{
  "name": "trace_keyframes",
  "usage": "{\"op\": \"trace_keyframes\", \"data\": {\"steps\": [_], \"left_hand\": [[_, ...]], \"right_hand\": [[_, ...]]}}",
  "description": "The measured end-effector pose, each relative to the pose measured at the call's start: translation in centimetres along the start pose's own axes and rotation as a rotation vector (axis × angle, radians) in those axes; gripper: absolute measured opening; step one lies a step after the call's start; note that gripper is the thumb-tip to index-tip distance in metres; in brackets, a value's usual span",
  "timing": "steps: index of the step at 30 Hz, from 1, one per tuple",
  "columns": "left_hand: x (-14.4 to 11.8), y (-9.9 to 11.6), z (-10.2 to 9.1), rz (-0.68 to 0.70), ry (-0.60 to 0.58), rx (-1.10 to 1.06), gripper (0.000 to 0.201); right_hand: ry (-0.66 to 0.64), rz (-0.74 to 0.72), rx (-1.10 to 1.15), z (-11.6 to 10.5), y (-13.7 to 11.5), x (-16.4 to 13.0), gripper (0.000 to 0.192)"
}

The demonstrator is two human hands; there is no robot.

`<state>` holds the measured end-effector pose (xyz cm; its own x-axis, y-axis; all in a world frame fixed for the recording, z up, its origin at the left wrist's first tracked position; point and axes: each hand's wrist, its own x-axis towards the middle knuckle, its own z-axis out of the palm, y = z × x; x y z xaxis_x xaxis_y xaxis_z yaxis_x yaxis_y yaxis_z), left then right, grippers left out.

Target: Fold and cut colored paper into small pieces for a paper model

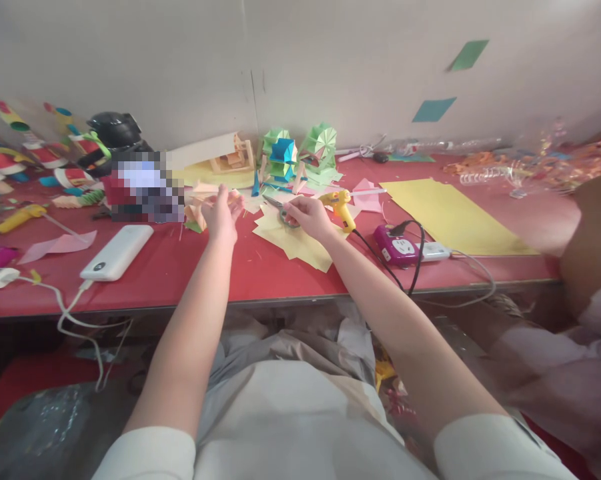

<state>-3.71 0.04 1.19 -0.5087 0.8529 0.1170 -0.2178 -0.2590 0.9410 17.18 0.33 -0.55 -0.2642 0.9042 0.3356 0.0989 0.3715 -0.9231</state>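
My right hand is closed on a pair of scissors, whose blades point left toward my other hand. Beneath the scissors lie overlapping pale yellow paper sheets. To the left, my left hand is raised above the table with thumb and fingers apart; I cannot make out whether anything small is between them. Folded peach and green paper lies just beside it. Behind both hands stands a blue, yellow and green folded-paper model. Close to my right hand rests a yellow glue gun.
A purple power socket with cables sits at the right, before a large yellow sheet. At left are a white power bank and another yellow glue gun. Green paper models stand behind. Another person's arm is at far right.
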Motion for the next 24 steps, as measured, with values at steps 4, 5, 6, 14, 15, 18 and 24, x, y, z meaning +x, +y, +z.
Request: {"op": "trace_keyframes", "data": {"steps": [4, 5, 6, 14, 15, 18, 24], "left_hand": [[-0.9, -1.0, 0.2, -0.089, -0.324, 0.244, 0.030], [-1.2, -1.3, 0.3, -0.028, -0.344, 0.365, 0.024], [-1.4, -1.6, 0.3, 0.069, -0.341, 0.478, 0.019], [-1.3, -2.0, -0.3, 0.109, -0.336, 0.847, 0.019], [-1.3, -2.0, -0.3, 0.087, -0.335, 0.832, 0.021], [-1.6, -1.9, -0.2, 0.016, -0.347, 0.743, 0.028], [-1.6, -2.1, -0.3, 0.010, -0.348, 0.655, 0.046]], "right_hand": [[-0.028, -0.033, -0.072, -0.1, 0.5, 0.1, 0.039], [-0.023, -0.048, -0.106, -0.1, 0.7, 0.1, 0.035], [-0.014, -0.066, -0.146, -0.2, 0.9, 0.2, 0.029], [-0.003, -0.103, -0.578, -0.5, 2.0, 0.1, 0.019], [-0.001, -0.103, -0.602, -0.5, 2.1, 0.1, 0.017], [0.024, -0.114, -0.619, -0.3, 2.6, 0.2, 0.015], [0.015, -0.092, -0.657, -0.2, 2.4, 0.2, 0.013]]}}
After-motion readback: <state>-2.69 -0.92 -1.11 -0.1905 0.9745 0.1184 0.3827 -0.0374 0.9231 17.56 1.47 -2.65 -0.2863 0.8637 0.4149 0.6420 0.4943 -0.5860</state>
